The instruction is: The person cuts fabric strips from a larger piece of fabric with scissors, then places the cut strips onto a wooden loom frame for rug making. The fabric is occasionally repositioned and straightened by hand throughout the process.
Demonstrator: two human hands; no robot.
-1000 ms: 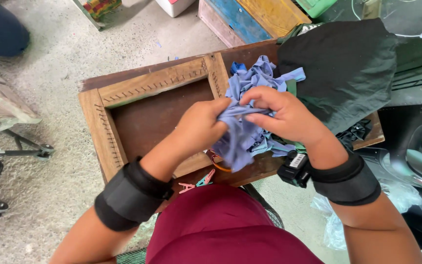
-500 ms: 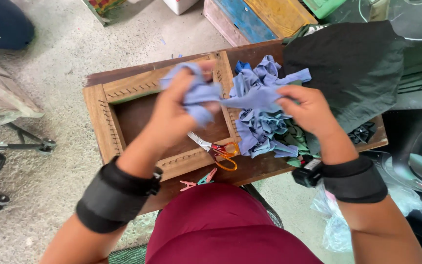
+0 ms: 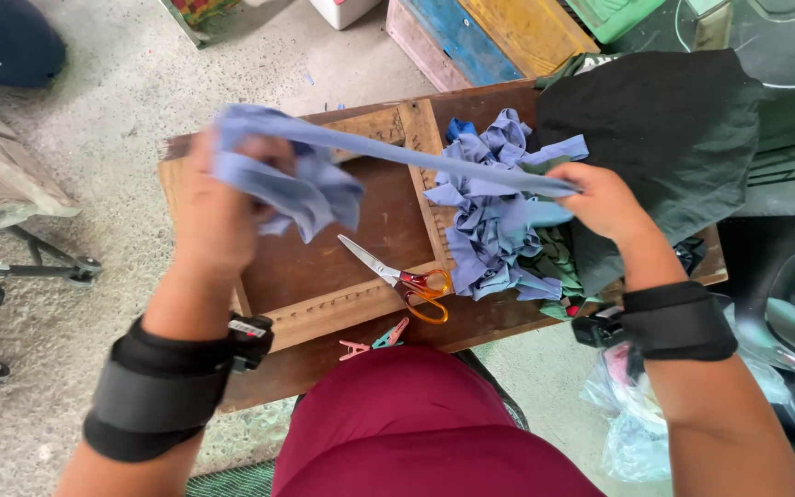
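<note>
Head view, looking down on a low wooden table (image 3: pixel 324 368). The left hand (image 3: pixel 218 207) was closed around a bunched end of a blue fabric strip (image 3: pixel 416 158), fingers curled over the wad. The right hand (image 3: pixel 604 198) pinched the opposite end between thumb and fingers. The strip ran taut between them, its long axis left to right and slightly nearer at the right, above the recessed wooden frame (image 3: pixel 342 304). Each hand held one end; neither was nearer to the strip's middle. Beneath the right end lay the heap of blue strips (image 3: pixel 489 239), just left of a dark green cloth (image 3: pixel 664 129). Scissors with orange handles (image 3: pixel 402 276) lay in the frame, well below the strip.

Compared with half a second earlier, the hands had drawn further apart: the left hand had moved left past the frame's far-left corner, and the strip, formerly short and slack, was stretched out long.
</note>
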